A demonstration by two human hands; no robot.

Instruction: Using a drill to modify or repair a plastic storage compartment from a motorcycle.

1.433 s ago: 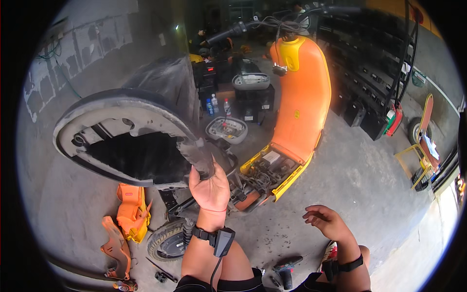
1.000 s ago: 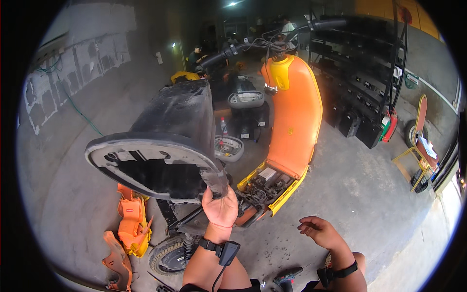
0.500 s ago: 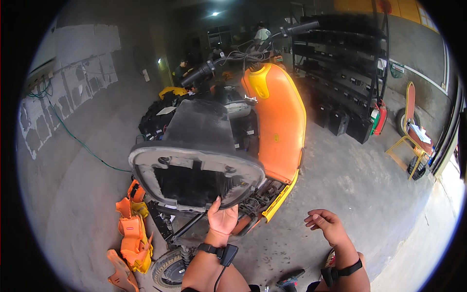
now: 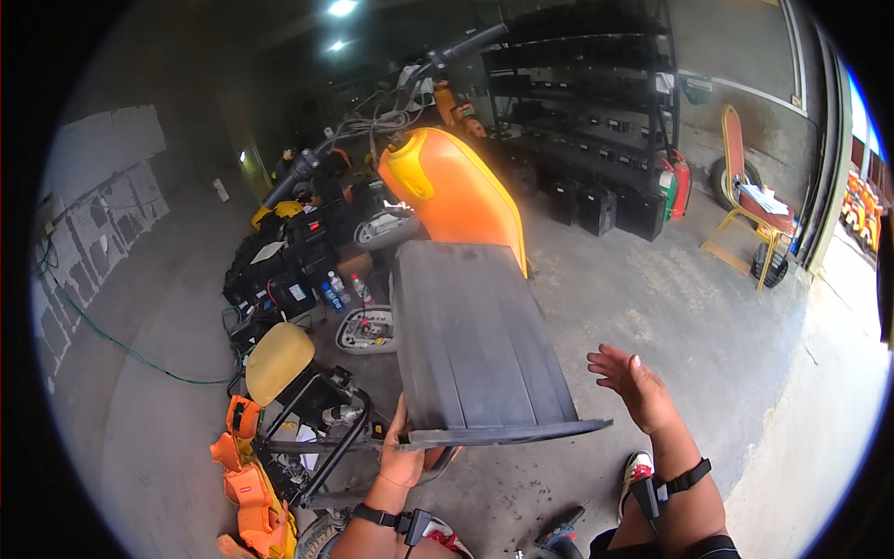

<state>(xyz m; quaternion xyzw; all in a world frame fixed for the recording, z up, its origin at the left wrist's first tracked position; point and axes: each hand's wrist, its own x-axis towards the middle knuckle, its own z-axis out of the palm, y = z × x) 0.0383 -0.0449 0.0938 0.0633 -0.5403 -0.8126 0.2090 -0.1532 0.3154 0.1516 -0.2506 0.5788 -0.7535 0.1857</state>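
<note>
My left hand [image 4: 400, 451] grips the near left corner of a large dark grey plastic tub [image 4: 480, 340], its fingers partly hidden behind the rim. The tub is tilted so that its ribbed outer side faces up and its flanged rim points toward me. To the right of the tub, my right hand [image 4: 635, 387] is raised in the air with fingers apart and nothing in it. Beyond the tub stands an electric scooter with an orange and yellow body panel [image 4: 466, 186] and black handlebars [image 4: 296, 179]. Its bare black frame [image 4: 321, 452] and tan seat [image 4: 281, 363] show at the left.
Orange and yellow body panels [image 4: 256, 503] lie on the floor at left. Black battery boxes [image 4: 270, 279] and bottles [image 4: 337, 291] are behind the scooter. A cordless drill [image 4: 561, 533] lies near my feet. Dark shelving [image 4: 582, 102], fire extinguishers [image 4: 680, 186] and a chair [image 4: 759, 210] stand at right.
The tub has turned from showing its hollow opening to showing its ribbed side, and has moved right. My left hand keeps hold of its rim. The tan seat and frame are now uncovered.
</note>
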